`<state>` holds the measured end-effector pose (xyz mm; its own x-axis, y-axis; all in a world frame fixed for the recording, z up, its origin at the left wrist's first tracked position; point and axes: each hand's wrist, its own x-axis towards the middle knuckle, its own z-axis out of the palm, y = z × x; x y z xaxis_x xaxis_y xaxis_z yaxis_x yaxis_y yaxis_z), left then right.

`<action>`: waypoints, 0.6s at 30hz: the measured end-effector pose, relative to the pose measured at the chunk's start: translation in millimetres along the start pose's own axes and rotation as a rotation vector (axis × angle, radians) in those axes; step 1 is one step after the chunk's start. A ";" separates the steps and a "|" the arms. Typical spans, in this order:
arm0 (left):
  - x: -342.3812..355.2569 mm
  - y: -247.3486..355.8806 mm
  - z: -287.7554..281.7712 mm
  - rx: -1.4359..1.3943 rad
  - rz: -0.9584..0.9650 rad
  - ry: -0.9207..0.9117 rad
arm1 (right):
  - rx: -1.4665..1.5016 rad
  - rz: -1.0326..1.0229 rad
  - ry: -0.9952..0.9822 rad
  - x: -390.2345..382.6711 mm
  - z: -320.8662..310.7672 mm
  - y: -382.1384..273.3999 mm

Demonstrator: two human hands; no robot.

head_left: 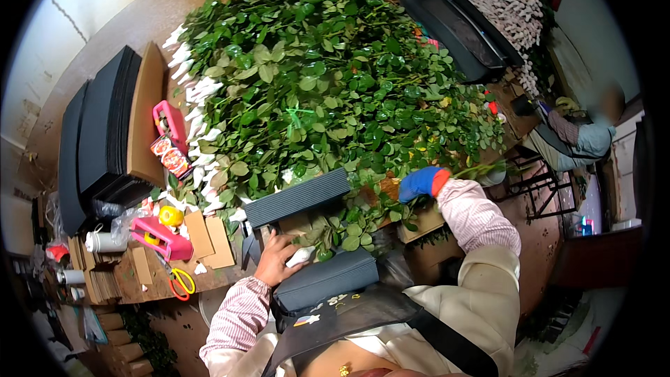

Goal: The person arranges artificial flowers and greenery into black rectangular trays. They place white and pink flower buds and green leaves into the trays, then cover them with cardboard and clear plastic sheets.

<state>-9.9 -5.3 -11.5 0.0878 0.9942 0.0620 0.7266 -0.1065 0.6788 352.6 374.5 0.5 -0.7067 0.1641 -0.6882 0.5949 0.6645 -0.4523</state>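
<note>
Toward six o'clock, a dark corrugated carton (298,199) gaped, leafy stems (354,235) between its panels (328,281). At seven, the left hand (276,260), fingers slightly apart, lay beside a white-wrapped tip (301,257). Near three, the blue-gloved right hand (421,185) lay by the leafy heap (314,84); whether it gripped anything, I couldn't tell.

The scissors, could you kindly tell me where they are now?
In the head view, the scissors lie on the left at the table's near edge, just below the nearer pink tape dispenser.
</note>
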 end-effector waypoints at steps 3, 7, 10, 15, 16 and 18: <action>4.9 10.6 -12.3 0.001 -0.001 -0.046 | -0.232 0.351 -0.191 22.3 -9.5 -40.9; 8.3 6.5 -8.1 0.014 -0.014 -0.039 | -0.149 0.214 -0.165 22.9 -4.0 -33.5; 13.7 13.2 -2.3 -0.007 -0.058 0.027 | -0.115 0.239 -0.176 29.0 2.7 -21.3; 7.2 2.1 6.7 -0.033 -0.119 0.085 | -0.175 0.256 -0.146 10.2 -22.6 -47.4; 8.9 2.1 5.0 -0.040 -0.110 0.067 | -0.202 0.253 -0.129 8.3 -25.2 -49.1; 12.6 2.9 2.5 -0.055 -0.092 0.030 | -0.385 0.313 -0.051 13.1 -20.2 -63.2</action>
<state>-5.0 6.9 -10.6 0.0010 0.9998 0.0189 0.6923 -0.0144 0.7214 298.0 349.4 31.6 -0.4919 0.3693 -0.7885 0.5841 0.8115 0.0157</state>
